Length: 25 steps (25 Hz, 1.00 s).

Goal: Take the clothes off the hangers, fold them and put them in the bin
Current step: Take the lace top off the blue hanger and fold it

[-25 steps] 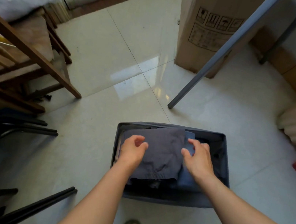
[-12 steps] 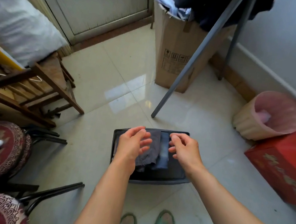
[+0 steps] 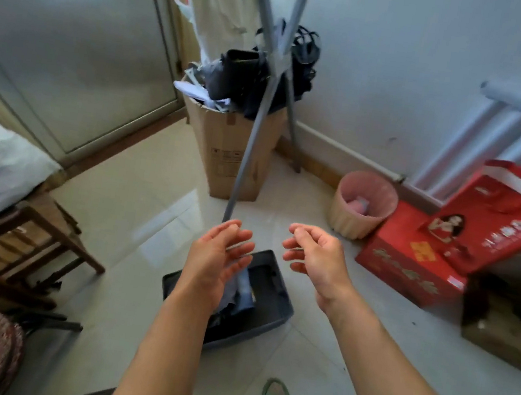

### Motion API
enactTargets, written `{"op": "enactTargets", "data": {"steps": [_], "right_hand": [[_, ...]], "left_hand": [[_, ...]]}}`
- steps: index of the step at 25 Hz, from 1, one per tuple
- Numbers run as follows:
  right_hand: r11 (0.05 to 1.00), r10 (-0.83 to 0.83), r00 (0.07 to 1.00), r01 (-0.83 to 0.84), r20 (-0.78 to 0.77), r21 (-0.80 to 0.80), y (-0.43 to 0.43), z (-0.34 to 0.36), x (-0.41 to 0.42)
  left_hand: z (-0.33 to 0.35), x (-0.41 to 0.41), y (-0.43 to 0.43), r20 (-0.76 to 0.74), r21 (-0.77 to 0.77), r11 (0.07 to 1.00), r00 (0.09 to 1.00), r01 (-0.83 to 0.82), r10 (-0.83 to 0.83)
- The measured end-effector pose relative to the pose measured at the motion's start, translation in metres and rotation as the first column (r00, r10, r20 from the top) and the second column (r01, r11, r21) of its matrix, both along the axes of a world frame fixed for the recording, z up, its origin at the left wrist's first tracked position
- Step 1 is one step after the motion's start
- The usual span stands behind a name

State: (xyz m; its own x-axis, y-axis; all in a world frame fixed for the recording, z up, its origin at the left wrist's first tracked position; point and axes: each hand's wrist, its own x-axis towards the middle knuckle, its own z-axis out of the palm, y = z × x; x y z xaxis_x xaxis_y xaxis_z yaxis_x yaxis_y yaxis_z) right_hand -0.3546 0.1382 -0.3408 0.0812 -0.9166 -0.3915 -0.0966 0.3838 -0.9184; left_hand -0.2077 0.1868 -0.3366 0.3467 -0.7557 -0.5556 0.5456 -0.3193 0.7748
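Both hands hovered empty above the bin [image 3: 252,331], which stood on the tiled floor [image 3: 155,215] in front of the person's feet. The left hand [image 3: 216,258] was released, with its fingers straight and spread. The right hand [image 3: 317,260] was relaxed, its fingers loosely curled around nothing. The folded clothes [image 3: 243,291] lay inside the bin against its left wall, partly hidden behind the left hand, and the right half showed bare dark lining. The 2 grey rack poles [image 3: 249,148] crossed beyond the bin, in front of a cardboard box [image 3: 224,158]. No hanger or hanging garment was in view. The cloth was probably light, soft and limp, so it would sag from a 1-handed grab. A hanging piece would be best pinched at both shoulders or along the waistband, and a folded one carried flat from beneath.
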Motion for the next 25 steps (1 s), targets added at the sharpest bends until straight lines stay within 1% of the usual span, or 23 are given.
{"op": "enactTargets", "data": {"steps": [3,7,11,15,21,25], "right_hand": [[0.993,-0.090,0.994,0.094,0.054,-0.076,0.039,0.042,-0.033],[0.962,-0.219,0.974,0.226,0.062,-0.154,0.084,0.082,-0.088],[0.883,-0.402,0.912,0.411,0.086,-0.228,0.128,0.113,-0.160],[0.788,-0.544,0.834,0.547,0.095,-0.282,0.166,0.135,-0.232],[0.655,-0.681,0.725,0.666,0.103,-0.355,0.234,0.160,-0.362],[0.600,-0.728,0.681,0.689,0.081,-0.406,0.274,0.187,-0.448]], "left_hand": [[0.038,-0.027,0.020,0.029,-0.073,0.990,0.993,0.117,-0.115],[0.076,-0.072,0.038,0.072,-0.140,0.946,0.956,0.293,-0.285],[0.104,-0.143,0.051,0.091,-0.206,0.865,0.889,0.458,-0.449],[0.127,-0.223,0.069,0.095,-0.270,0.762,0.804,0.589,-0.587],[0.153,-0.363,0.113,0.048,-0.353,0.631,0.687,0.691,-0.725],[0.168,-0.454,0.148,0.078,-0.381,0.541,0.609,0.750,-0.789]]}}
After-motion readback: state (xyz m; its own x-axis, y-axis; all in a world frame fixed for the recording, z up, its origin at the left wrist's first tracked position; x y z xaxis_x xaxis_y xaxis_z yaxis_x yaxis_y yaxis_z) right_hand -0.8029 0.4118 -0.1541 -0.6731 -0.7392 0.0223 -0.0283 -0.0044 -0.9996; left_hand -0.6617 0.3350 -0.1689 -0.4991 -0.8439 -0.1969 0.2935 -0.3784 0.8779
